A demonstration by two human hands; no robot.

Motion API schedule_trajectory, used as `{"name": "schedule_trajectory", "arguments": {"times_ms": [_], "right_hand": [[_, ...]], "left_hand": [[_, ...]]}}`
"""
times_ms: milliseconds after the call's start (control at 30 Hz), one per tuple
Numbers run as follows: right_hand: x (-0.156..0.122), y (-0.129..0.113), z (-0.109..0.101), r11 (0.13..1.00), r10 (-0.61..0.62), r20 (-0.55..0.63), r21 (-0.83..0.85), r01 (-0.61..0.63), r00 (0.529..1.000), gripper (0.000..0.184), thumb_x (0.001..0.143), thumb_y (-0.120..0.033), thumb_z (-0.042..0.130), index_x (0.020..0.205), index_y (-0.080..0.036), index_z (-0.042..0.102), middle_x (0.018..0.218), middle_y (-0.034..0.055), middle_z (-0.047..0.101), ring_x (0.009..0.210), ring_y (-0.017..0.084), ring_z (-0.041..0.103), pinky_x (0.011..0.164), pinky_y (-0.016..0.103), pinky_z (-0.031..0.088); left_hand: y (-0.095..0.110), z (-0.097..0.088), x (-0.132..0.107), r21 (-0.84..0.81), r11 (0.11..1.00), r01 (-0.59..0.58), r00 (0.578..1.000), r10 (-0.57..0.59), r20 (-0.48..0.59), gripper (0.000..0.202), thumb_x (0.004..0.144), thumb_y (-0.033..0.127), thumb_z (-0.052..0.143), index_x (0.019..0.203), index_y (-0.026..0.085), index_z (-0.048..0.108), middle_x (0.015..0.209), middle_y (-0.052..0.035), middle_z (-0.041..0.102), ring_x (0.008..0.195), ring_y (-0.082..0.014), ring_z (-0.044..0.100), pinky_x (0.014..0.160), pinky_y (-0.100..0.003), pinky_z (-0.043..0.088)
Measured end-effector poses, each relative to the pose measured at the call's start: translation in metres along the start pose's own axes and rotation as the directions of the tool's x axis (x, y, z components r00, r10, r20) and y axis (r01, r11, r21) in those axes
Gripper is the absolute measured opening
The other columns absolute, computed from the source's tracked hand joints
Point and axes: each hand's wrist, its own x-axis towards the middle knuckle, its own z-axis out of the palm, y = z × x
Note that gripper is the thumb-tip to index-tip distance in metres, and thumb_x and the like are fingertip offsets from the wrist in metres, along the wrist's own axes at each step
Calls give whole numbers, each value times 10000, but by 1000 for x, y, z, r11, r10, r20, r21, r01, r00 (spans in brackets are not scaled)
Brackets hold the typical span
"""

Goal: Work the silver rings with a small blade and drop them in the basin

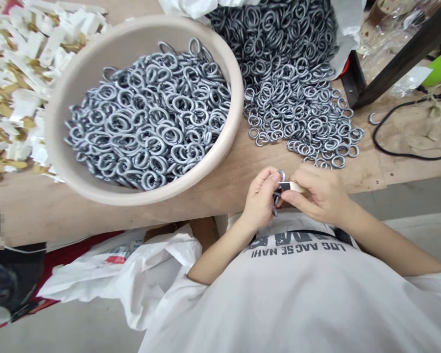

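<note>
Close in front of my body, my left hand [259, 197] is closed on a few small grey metal rings [281, 174]. One ring stands up above the thumb and others hang below the fingers. My right hand [321, 191] grips a small tool [297, 187] with a pale handle and a short flat end, part dark and part shiny. Its tip meets the rings at the left fingertips; the tool's exact kind is unclear. A loose pile of grey rings [294, 108] lies on the table just beyond both hands.
On the wooden table [113, 220], a large beige basin [147, 197] full of grey rings stands to the left. White and gold pieces [18, 83] are heaped at far left. A dark metal bar [404, 54] and a black cable [407, 156] are at right. A white plastic bag [143, 269] hangs below the edge.
</note>
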Motion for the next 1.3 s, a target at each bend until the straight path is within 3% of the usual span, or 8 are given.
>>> {"name": "schedule_trajectory", "arguments": {"times_ms": [300, 500, 633, 733, 867, 1033, 1167, 1300], "right_hand": [[3, -5, 2, 998, -4, 20, 59, 3, 1000, 445, 1001, -502, 549, 676, -211, 462, 636, -22, 480, 593, 118, 419, 584, 298, 261], [14, 24, 0, 950, 290, 20, 114, -291, 957, 524, 1020, -583, 454, 645, -218, 468, 570, -31, 460, 562, 129, 433, 582, 295, 266], [27, 40, -3, 916, 359, -69, -165, -366, 931, 439, 1004, -594, 482, 845, -213, 633, 790, 34, 656, 707, 192, 577, 622, 311, 295], [38, 40, 2, 810, 365, -68, -469, -353, 928, 368, 969, -530, 570, 1096, -201, 676, 1074, 117, 707, 820, 255, 643, 633, 329, 308], [49, 39, 12, 710, 367, -42, -633, -309, 929, 267, 983, -381, 544, 1104, -179, 670, 1072, 144, 697, 815, 272, 661, 615, 336, 289], [48, 43, 16, 717, 363, -66, -618, -323, 930, 329, 976, -427, 559, 1173, -181, 653, 1170, 148, 662, 801, 265, 643, 629, 334, 296], [43, 50, 13, 772, 373, -56, -535, -343, 926, 294, 989, -415, 537, 1123, -200, 686, 1113, 130, 691, 843, 284, 648, 677, 351, 349], [40, 59, 5, 886, 346, -117, -284, -365, 931, 232, 976, -385, 562, 1067, -225, 703, 1038, 102, 732, 945, 296, 654, 782, 388, 438]], "left_hand": [[-3, -1, 1, -28, 999, 19, 999, -18, 36, 350, 858, 457, 673, 736, 214, 451, 536, 89, 388, 384, -51, 314, 381, -192, 285], [-3, -9, -7, 50, 999, -20, 972, 8, 236, 381, 903, 480, 632, 714, 198, 459, 556, 40, 547, 414, -50, 371, 410, -180, 292], [5, -13, -7, -18, 1000, -16, 985, 19, 169, 352, 854, 436, 672, 700, 193, 469, 554, 38, 543, 408, -48, 369, 397, -172, 272], [12, -16, -3, -66, 998, 22, 995, -15, 99, 221, 799, 366, 648, 740, 189, 530, 553, 36, 544, 393, -52, 379, 384, -170, 260], [17, -20, 2, -145, 987, 61, 996, -52, 70, 155, 718, 320, 598, 803, 193, 570, 574, 25, 563, 389, -71, 415, 378, -179, 260], [21, -22, 3, -229, 971, 66, 997, -56, 48, 293, 753, 470, 605, 773, 179, 586, 638, -8, 591, 438, -86, 477, 388, -195, 300], [24, -18, 6, -276, 948, 157, 988, -146, 59, 495, 838, 619, 635, 680, 184, 460, 634, 23, 534, 399, -44, 410, 359, -170, 235], [23, -14, 11, -279, 932, 231, 973, -221, 66, 496, 814, 530, 761, 699, 185, 424, 633, 59, 506, 383, -13, 349, 349, -148, 200]]}}
